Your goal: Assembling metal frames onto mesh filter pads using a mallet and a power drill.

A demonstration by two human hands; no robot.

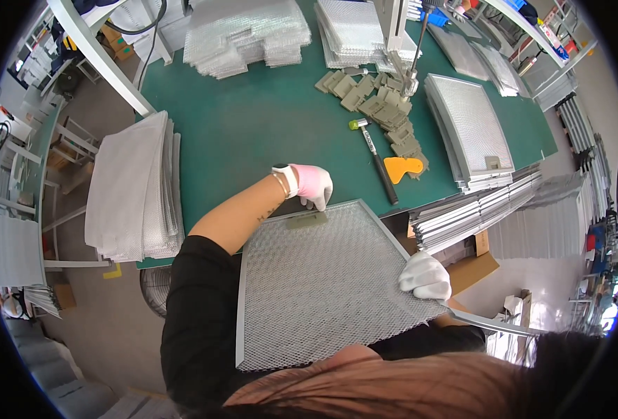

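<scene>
A rectangular metal mesh filter panel (pixel 323 286) is tilted in front of me, its far edge at the table's front. Grey frame strips edge its left, far and right sides. At its near right corner, a grey frame strip (pixel 494 322) juts outward to the right. An olive plastic latch plate (pixel 307 221) sits in the mesh by the far edge. My left hand (pixel 311 186), in a pink and white glove, has its fingers curled on that far edge beside the plate. My right hand (pixel 425 276), white-gloved, is closed over the panel's right edge near the corner.
On the green table (pixel 253 126) lie a mallet (pixel 375 160), an orange scraper (pixel 402 167) and a heap of olive latch plates (pixel 385 108). Mesh sheets are stacked left (pixel 131 188) and at the back (pixel 246 35). Framed panels (pixel 469 126) stack right; frame strips (pixel 476 209) lie below them.
</scene>
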